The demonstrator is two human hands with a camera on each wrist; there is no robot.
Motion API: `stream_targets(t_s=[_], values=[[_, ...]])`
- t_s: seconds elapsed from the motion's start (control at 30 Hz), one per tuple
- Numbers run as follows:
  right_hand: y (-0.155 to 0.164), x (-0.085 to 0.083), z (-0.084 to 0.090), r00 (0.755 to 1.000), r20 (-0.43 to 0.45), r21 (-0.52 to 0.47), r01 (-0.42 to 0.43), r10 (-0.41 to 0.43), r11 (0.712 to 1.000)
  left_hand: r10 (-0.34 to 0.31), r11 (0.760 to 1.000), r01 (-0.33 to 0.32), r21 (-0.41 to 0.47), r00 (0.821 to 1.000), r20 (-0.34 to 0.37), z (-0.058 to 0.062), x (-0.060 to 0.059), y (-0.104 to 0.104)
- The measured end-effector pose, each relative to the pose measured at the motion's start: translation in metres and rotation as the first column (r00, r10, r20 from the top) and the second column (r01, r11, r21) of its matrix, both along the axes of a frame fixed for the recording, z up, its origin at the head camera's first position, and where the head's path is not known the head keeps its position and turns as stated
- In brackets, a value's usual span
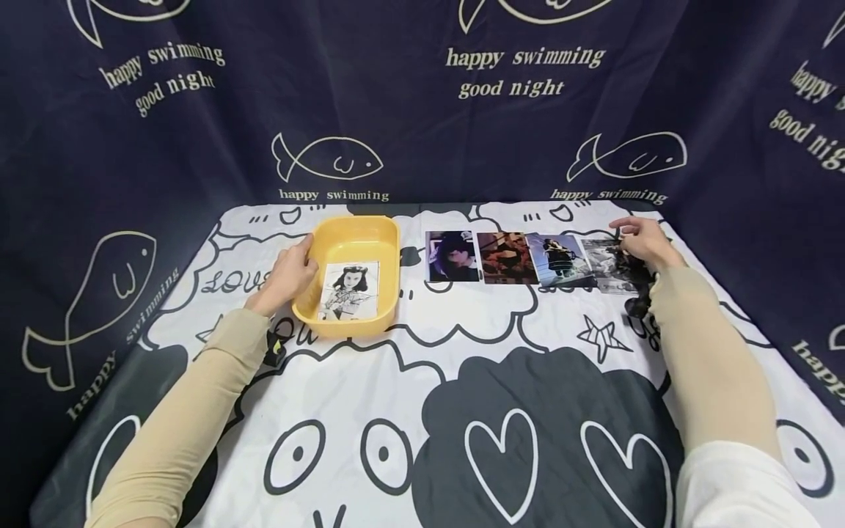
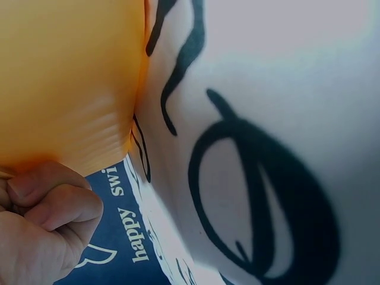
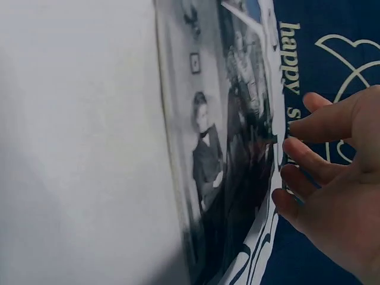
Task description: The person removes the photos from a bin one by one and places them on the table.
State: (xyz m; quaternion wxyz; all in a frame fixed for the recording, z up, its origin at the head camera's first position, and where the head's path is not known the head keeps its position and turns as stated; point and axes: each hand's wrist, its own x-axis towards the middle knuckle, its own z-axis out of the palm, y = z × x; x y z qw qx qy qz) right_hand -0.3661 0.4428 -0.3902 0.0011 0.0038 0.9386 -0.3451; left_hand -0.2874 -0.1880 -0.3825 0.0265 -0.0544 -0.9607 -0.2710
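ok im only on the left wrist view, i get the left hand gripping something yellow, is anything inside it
Observer: Yes, a black-and-white portrait print lies face up in the yellow tray.
Operator: any more prints outside the tray
Observer: Four prints lie in a row to its right.
Operator: and the right hand, where is that
Observer: The right hand is at the row's right-end print; I can't tell whether it touches.

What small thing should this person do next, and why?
Probably bring the right hand across to the picture in the yellow tray: that hand appears to hold nothing, four pictures lie in a row outside the tray, and the left hand grips the tray's edge.
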Motion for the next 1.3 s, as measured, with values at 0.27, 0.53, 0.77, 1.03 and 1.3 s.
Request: stream_targets(t_s=[0.27, 0.53, 0.77, 1.03, 1.3], values=[[-0.008, 0.009, 0.004, 0.990, -0.131, -0.176, 0.020, -0.044, 0.984, 0.000, 1.000, 0.000, 0.009, 1.000, -0.018, 0.000, -0.002, 0.001], [-0.039, 0.022, 0.010, 0.994, -0.112, -0.359, -0.049, 0.009, 0.932, 0.014, 1.000, -0.014, 0.022, 1.000, -0.006, 0.000, -0.003, 0.002], [-0.088, 0.028, 0.017, 0.987, -0.124, -0.486, -0.151, 0.104, 0.861, 0.007, 1.000, -0.007, 0.024, 1.000, 0.012, 0.002, -0.002, 0.002], [-0.152, 0.022, 0.028, 0.957, -0.176, -0.559, -0.291, 0.231, 0.776, 0.013, 1.000, -0.013, 0.018, 1.000, 0.009, 0.001, -0.003, 0.001], [-0.220, 0.018, 0.039, 0.917, -0.179, -0.520, -0.395, 0.356, 0.757, 0.015, 1.000, -0.016, 0.022, 1.000, 0.027, 0.000, -0.001, -0.001]])
